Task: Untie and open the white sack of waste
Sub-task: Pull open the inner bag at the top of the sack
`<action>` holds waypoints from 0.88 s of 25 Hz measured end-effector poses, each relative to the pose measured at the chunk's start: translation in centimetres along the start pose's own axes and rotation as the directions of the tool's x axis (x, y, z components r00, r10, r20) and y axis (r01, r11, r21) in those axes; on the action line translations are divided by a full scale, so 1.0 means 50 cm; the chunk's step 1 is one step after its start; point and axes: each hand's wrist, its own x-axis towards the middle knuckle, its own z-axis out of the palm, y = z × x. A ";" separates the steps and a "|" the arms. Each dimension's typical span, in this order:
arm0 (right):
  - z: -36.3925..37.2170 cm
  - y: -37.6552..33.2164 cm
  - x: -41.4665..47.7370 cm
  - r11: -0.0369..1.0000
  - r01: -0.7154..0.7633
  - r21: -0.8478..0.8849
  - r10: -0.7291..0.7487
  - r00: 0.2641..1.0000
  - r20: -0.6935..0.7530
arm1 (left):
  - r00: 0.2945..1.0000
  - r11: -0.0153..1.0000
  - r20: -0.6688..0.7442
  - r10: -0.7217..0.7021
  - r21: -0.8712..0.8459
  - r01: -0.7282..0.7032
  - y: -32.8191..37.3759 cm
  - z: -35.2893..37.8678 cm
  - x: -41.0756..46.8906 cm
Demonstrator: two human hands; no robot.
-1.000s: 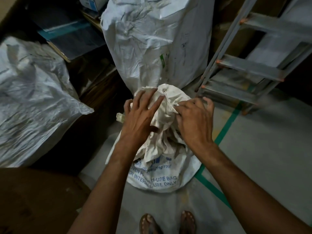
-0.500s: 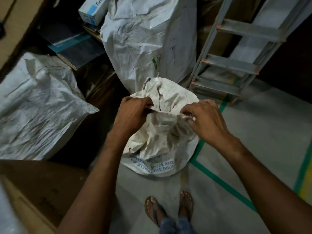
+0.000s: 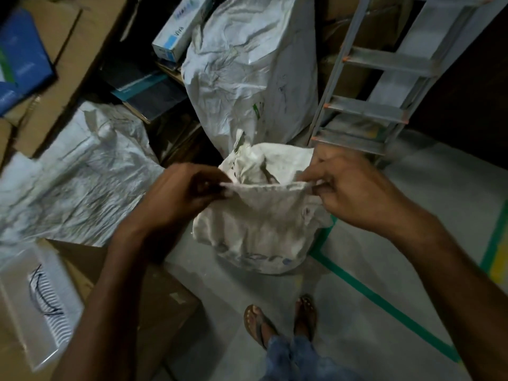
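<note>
The white sack [image 3: 261,229] stands on the floor [image 3: 384,257], its blue print blurred. Left hand [image 3: 184,196] and right hand [image 3: 354,188] each pinch its near rim, stretched between them. A far box [image 3: 176,34] reads "Viva".

The small off-white woven sack [image 3: 261,224] at the centre looks like coarse, matt cloth-like weave, soft and heavily creased. At 12 o'clock, the tall white woven plastic sack [image 3: 247,67] shows a faint sheen on stiff crinkles, as does the flattened white plastic sack [image 3: 77,182] at 9 o'clock. The grey metal stepladder [image 3: 384,86] at 2 o'clock is dull and smooth. The brown cardboard sheets [image 3: 71,56] at 10 o'clock are matt. The grey floor [image 3: 371,257] looks smooth and slightly scuffed.
</note>
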 end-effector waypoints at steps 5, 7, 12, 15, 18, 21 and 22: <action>0.056 -0.052 0.004 0.999 0.013 0.034 -0.020 0.980 0.198 | 0.919 0.979 0.352 -0.176 -0.034 0.200 -0.026 0.022 -0.012; 0.061 -0.061 0.006 1.000 -0.014 0.019 0.011 0.986 0.166 | 0.924 0.983 0.338 -0.178 0.017 0.183 -0.028 0.030 -0.003; 0.060 -0.078 -0.042 0.998 -0.043 -0.055 0.050 0.988 0.143 | 0.805 0.932 0.517 -0.291 -0.038 0.361 -0.014 0.061 -0.033; 0.062 -0.104 -0.094 0.998 -0.037 -0.060 0.050 0.972 0.231 | 0.775 0.867 0.429 -0.463 0.037 0.497 -0.033 0.129 -0.058; 0.075 -0.133 -0.152 0.997 -0.002 -0.071 0.026 0.941 0.339 | 0.703 0.724 0.183 -0.687 0.256 0.640 -0.042 0.215 -0.112; 0.097 -0.140 -0.206 0.994 0.015 -0.113 0.023 0.942 0.334 | 0.514 0.486 0.307 -0.801 -0.168 0.858 -0.036 0.292 -0.176; 0.104 -0.142 -0.225 0.991 0.021 -0.129 0.022 0.945 0.327 | 0.482 0.332 0.376 -0.792 -0.398 0.855 -0.036 0.315 -0.195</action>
